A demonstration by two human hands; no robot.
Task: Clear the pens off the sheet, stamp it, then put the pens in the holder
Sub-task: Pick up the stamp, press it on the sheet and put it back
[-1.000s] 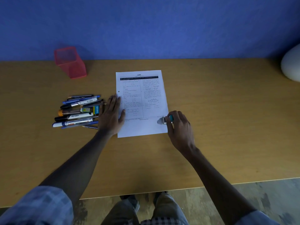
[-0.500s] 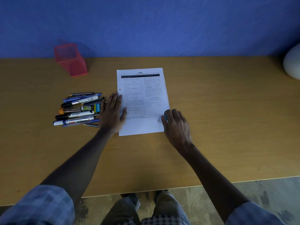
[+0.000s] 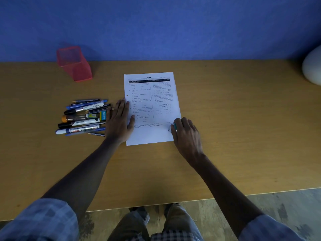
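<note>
Stamp [image 3: 174,126] inside right hand [image 3: 186,136] grip

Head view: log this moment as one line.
pens: piled left of sheet | left hand: flat on sheet | right hand: holds stamp on sheet | holder: no pens visible

So there's this wooden desk [image 3: 243,136] taking up most of the view, yellowish-brown top. Straight behind the desk is a blue wall [image 3: 173,26], meeting its far edge. Off at the desk's far right end there's a white rounded thing [image 3: 312,66], cut off by the frame so can't tell what it is. Below the desk's near edge you get a patchy grey floor [image 3: 278,206].
</note>
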